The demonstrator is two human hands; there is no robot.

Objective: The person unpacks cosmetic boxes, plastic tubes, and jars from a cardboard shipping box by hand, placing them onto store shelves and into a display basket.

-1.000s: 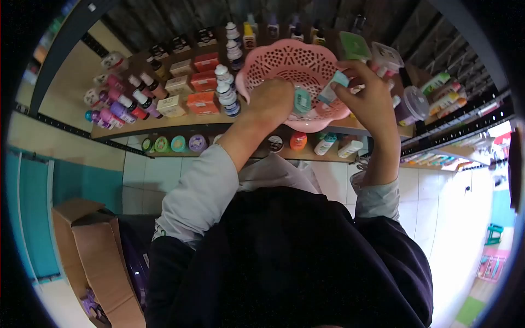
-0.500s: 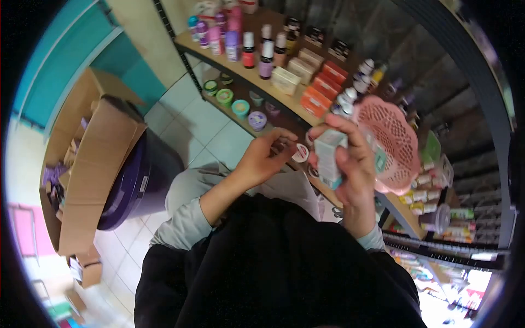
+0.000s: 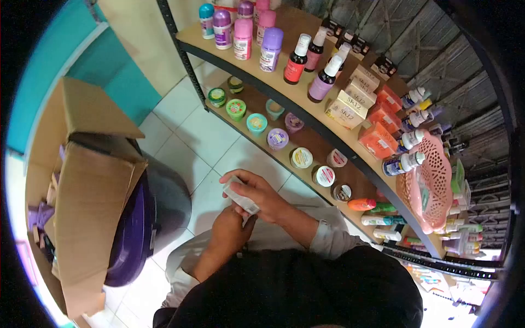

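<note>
In the head view, a small white carton (image 3: 240, 195) is held in front of my lap by my right hand (image 3: 265, 199), its thumb and fingers wrapped around the sides. Just below it, my left hand (image 3: 228, 232) is closed, with its fingers curled against the carton's lower end and touching my right hand. Its fingertips are partly hidden, so I cannot make out what they grip. The print on the carton is too blurred to read.
A shelf at the right bears roll-on bottles (image 3: 242, 41), spray bottles (image 3: 296, 60), orange boxes (image 3: 377, 139) and a pink basket (image 3: 437, 186). Round tubs (image 3: 277, 139) line the lower shelf. At left, a cardboard box (image 3: 98, 213) sits on a purple-rimmed bin (image 3: 143, 235).
My right hand has brought the carton down and left, away from the pink basket to above my lap. My left hand has moved down and closed beside it. The view has shifted.
</note>
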